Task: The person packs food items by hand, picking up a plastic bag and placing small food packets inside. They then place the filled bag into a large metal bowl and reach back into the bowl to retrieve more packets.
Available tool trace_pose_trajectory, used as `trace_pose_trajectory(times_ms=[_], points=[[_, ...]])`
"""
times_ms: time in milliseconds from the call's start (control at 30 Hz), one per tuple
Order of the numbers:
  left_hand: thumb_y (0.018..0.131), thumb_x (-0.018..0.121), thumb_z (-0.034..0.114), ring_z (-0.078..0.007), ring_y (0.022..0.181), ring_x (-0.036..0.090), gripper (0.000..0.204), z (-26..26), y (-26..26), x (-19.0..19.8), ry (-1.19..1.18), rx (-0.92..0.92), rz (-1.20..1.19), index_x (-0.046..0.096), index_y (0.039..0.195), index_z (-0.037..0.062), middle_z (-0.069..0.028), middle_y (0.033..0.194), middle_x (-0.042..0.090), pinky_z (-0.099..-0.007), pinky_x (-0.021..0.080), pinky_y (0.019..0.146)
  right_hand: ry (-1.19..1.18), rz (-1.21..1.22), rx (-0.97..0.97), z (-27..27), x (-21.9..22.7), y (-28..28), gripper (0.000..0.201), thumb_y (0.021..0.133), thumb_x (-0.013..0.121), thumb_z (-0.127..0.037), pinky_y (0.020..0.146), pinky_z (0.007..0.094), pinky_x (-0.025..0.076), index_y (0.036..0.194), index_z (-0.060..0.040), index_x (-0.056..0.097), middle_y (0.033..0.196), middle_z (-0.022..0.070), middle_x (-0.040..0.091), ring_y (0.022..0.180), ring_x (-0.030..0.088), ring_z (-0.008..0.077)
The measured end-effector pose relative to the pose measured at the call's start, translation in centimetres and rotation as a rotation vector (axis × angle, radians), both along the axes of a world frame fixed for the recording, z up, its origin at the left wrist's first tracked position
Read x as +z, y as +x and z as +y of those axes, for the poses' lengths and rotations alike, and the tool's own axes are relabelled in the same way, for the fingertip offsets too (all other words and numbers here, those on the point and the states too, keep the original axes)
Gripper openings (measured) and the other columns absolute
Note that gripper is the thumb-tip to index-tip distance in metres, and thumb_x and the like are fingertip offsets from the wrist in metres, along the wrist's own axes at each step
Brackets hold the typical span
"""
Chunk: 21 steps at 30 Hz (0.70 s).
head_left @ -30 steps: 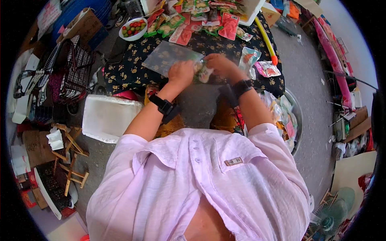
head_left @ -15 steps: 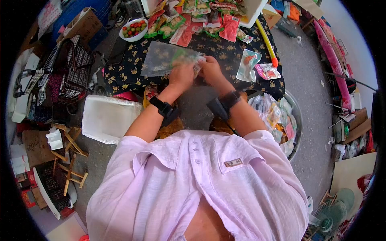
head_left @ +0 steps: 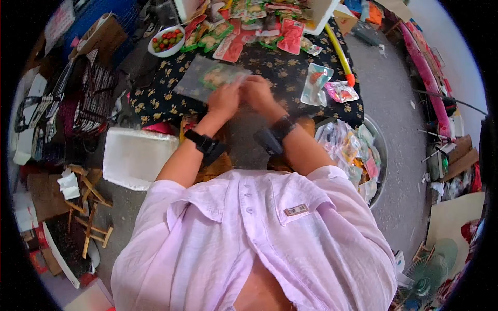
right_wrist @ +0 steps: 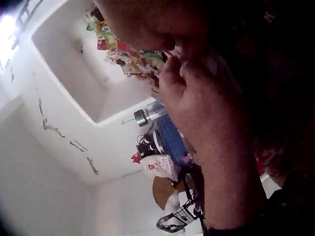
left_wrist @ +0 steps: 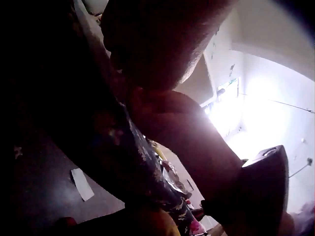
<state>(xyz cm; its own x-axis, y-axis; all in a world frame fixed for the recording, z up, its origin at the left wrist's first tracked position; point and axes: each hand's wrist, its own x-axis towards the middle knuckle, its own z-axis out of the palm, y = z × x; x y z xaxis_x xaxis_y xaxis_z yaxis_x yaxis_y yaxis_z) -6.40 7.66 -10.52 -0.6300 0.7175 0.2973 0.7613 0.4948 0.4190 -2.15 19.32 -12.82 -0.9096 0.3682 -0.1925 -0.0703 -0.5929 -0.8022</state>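
A clear plastic bag (head_left: 194, 78) with a green-and-pale packet (head_left: 215, 78) inside lies over the front part of the dark floral cloth (head_left: 166, 93). Both hands meet at the bag's right end. The left hand (head_left: 225, 101) pinches its near edge, and the right hand (head_left: 258, 92) pinches the right end close beside it. In the right wrist view the left hand (right_wrist: 147, 24) and right hand (right_wrist: 202, 98) are close together, fingertips bent inward. Dark shadow hides most of the bag in the left wrist view, where the right hand (left_wrist: 172, 115) appears.
Colourful packets (head_left: 290, 36) and a white bowl of red and green fruit (head_left: 166, 42) lie at the back. Two packets (head_left: 316, 84) (head_left: 342, 92) and a yellow tube (head_left: 340, 54) are on the right. A metal basin (head_left: 383, 155) of packets and a white foam box (head_left: 137, 158) flank the person.
The green packet moved from the right hand into the clear bag and leftward. The right hand came left beside the left hand, and both now hold the bag's end.
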Motion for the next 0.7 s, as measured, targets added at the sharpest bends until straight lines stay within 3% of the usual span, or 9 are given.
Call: trace_pose_trajectory(times_ms=[33, 167, 267, 400, 467, 533, 600, 633, 700], points=[[0.077, 0.041, 0.017, -0.0336, 0.073, 0.051, 0.024, 0.0, -0.6, -1.3, 0.043, 0.009, 0.012, 0.05, 0.099, 0.0107, -0.0154, 0.081, 0.055, -0.043, 0.041, 0.063, -0.001, -0.038, -0.085, -1.0, 2.1, 0.6, 0.013, 0.074, 0.045, 0.0, 0.054, 0.0299, 0.046, 0.087, 0.0023, 0.047, 0.076, 0.0105, 0.052, 0.067, 0.054, 0.0202], [0.076, 0.042, 0.016, -0.0328, 0.074, 0.051, 0.021, -0.5, -0.8, -2.0, 0.083, 0.025, 0.044, 0.051, 0.092, 0.0057, -0.0164, 0.08, 0.054, -0.0428, 0.04, 0.062, 0.294, -0.211, -0.02, 2.4, 2.0, 0.4, 0.018, 0.073, 0.045, -0.001, 0.05, 0.0299, 0.045, 0.09, -0.0001, 0.045, 0.075, 0.0081, 0.052, 0.059, 0.054, 0.0198], [0.075, 0.044, 0.015, -0.0324, 0.069, 0.05, 0.016, -0.2, -0.7, -2.3, 0.031, 0.02, 0.114, 0.052, 0.083, 0.0037, -0.0159, 0.074, 0.052, -0.0428, 0.04, 0.058, 0.416, -0.173, -0.24, 8.0, 2.8, -0.6, 0.02, 0.071, 0.047, -0.003, 0.047, 0.0277, 0.043, 0.09, 0.0001, 0.046, 0.073, 0.0076, 0.051, 0.058, 0.054, 0.0187], [0.072, 0.047, 0.014, -0.032, 0.063, 0.05, 0.012, -0.3, -0.9, -3.0, 0.078, -0.001, 0.211, 0.051, 0.076, 0.003, -0.0147, 0.068, 0.05, -0.043, 0.04, 0.054, 1.115, -0.431, -0.75, 17.0, 4.4, -0.9, 0.024, 0.067, 0.05, -0.009, 0.053, 0.0321, 0.041, 0.088, 0.0012, 0.047, 0.074, 0.0149, 0.055, 0.06, 0.055, 0.0244], [0.071, 0.049, 0.014, -0.032, 0.064, 0.05, 0.012, -0.3, -0.7, -2.3, 0.076, 0.012, 0.145, 0.051, 0.077, 0.0032, -0.0144, 0.068, 0.05, -0.0426, 0.04, 0.054, 1.19, -0.49, -0.939, 21.9, 3.8, -1.3, 0.02, 0.064, 0.053, -0.012, 0.058, 0.0359, 0.042, 0.08, -0.0005, 0.053, 0.075, 0.0189, 0.056, 0.066, 0.056, 0.0291], [0.069, 0.05, 0.014, -0.032, 0.064, 0.05, 0.013, -0.2, -0.6, -2.1, 0.065, 0.019, 0.113, 0.051, 0.077, 0.0037, -0.0139, 0.069, 0.05, -0.0424, 0.04, 0.054, 1.022, -0.82, -0.953, 31.0, -2.0, -3.8, 0.017, 0.06, 0.058, -0.015, 0.06, 0.0344, 0.044, 0.072, -0.0029, 0.058, 0.075, 0.0171, 0.058, 0.074, 0.057, 0.0288], [0.068, 0.051, 0.014, -0.032, 0.064, 0.05, 0.013, -0.2, -0.9, -2.4, 0.046, 0.021, 0.12, 0.052, 0.078, 0.0044, -0.0134, 0.069, 0.051, -0.0423, 0.04, 0.054, 2.22, -1.085, 0.033, 30.5, 1.0, -1.4, 0.015, 0.06, 0.06, -0.019, 0.061, 0.0321, 0.045, 0.07, -0.0079, 0.061, 0.077, 0.0125, 0.059, 0.079, 0.057, 0.0264], [0.068, 0.051, 0.014, -0.0321, 0.064, 0.05, 0.013, -0.3, -1.1, -2.6, 0.058, 0.012, 0.115, 0.052, 0.078, 0.0047, -0.0132, 0.069, 0.051, -0.0423, 0.04, 0.054, 2.332, -1.022, 0.088, 29.9, 1.5, -1.0, 0.012, 0.062, 0.058, -0.02, 0.059, 0.0304, 0.046, 0.07, -0.0127, 0.063, 0.078, 0.0078, 0.06, 0.078, 0.057, 0.0242], [0.067, 0.051, 0.014, -0.0322, 0.064, 0.05, 0.014, -0.3, -1.3, -2.9, 0.08, -0.011, 0.103, 0.052, 0.077, 0.0052, -0.0128, 0.068, 0.051, -0.0423, 0.04, 0.054, 2.184, -0.949, -0.072, 29.5, 0.6, -0.8, 0.017, 0.059, 0.061, -0.021, 0.056, 0.0309, 0.044, 0.073, -0.0119, 0.059, 0.075, 0.0058, 0.058, 0.07, 0.056, 0.0223]])
